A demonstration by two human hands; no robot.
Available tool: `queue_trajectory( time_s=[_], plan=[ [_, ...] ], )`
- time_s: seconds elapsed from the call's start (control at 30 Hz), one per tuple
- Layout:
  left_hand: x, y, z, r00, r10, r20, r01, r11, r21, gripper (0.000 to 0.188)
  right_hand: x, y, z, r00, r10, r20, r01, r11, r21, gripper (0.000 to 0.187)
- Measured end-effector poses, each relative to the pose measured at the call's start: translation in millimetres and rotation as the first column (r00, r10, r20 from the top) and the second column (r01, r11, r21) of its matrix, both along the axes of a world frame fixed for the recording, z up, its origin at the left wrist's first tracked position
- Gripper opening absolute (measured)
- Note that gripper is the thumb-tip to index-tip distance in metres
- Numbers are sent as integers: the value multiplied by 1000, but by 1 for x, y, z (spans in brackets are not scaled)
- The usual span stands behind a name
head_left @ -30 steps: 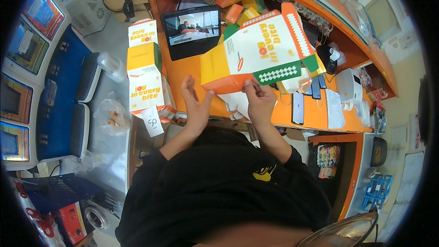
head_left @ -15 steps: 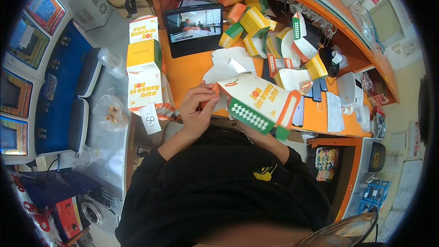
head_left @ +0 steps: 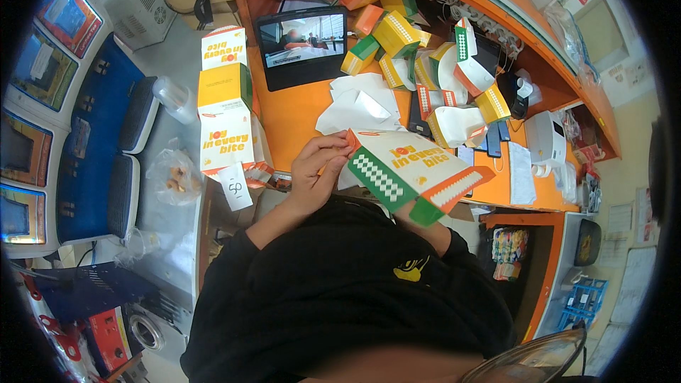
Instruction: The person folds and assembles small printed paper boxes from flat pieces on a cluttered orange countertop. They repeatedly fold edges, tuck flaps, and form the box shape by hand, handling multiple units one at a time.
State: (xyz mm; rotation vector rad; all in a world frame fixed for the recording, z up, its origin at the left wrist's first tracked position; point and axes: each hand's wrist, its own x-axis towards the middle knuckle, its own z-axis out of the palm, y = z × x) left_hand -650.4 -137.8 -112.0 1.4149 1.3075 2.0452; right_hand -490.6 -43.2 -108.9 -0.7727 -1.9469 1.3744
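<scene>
Carton (head_left: 418,159) and left hand (head_left: 319,174) shifted slightly right since half a second ago. Right forearm (head_left: 431,232) nearest the body; right hand hidden behind carton, its grip can't be told. Left grip: thumb and fingers pinching carton's orange left end. Carton is held over near edge of surface (head_left: 287,117), lying right of left grip, long axis running rightward, slanting toward body. Left is the visibly nearer hand. Beyond: white sheets (head_left: 355,103), tablet (head_left: 303,50), box pile (head_left: 394,34) toward surface's far edge.

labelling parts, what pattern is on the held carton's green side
White diamonds on the green side; head view.
</scene>
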Motion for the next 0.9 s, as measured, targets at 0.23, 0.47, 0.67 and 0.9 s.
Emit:
queue_trajectory(
  time_s=[0.23,0.47,0.67,0.9],
  plan=[
    [7,5,-13,969,-111,221,169,950,-262,46,-34,-18,8,987,93,-132,-76,989,125,29],
    [-3,-2,-30,998,-21,61,37,963,-266,44,-32,16,56,876,-481,-38,330,541,774,28],
    [-18,6,-24,911,-199,360,398,651,-647,47,-20,37,57,911,-383,152,284,851,443,15],
    [-9,9,-10,892,-272,362,343,928,-149,50,-15,14,48,995,-96,6,69,754,653,21]
  ],
)
